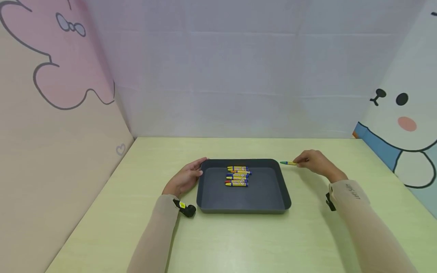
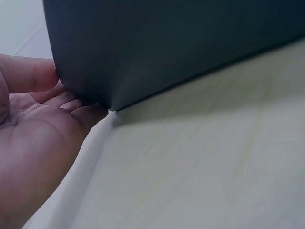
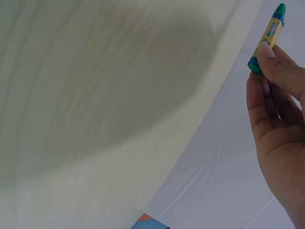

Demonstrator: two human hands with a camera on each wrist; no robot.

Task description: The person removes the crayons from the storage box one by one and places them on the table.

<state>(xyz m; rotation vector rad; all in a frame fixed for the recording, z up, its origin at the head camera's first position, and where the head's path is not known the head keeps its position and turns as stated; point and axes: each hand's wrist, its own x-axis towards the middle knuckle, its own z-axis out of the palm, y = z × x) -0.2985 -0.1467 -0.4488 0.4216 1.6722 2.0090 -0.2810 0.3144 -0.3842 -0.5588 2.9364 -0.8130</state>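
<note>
A dark grey tray (image 1: pixel 244 201) lies on the table, with several wrapped crayons (image 1: pixel 238 175) in a loose column toward its back. My left hand (image 1: pixel 186 177) is at the tray's back left corner, its thumb and fingers against the outer side. In the left wrist view, the thumb (image 2: pixel 35 75) touches the tray wall (image 2: pixel 157 47), and some fingertips are hidden by the tray. To the right of the tray, my right hand (image 1: pixel 315 162) pinches a green crayon (image 1: pixel 287 163) with a yellow wrapper. Its green tip points left toward the tray's back right corner.
The pale wooden table (image 1: pixel 239 242) extends around the tray. Behind it hangs a white cloth backdrop (image 1: pixel 239 83). Panels with cartoon drawings stand at the left (image 1: pixel 61 151) and right (image 1: pixel 406 113) sides.
</note>
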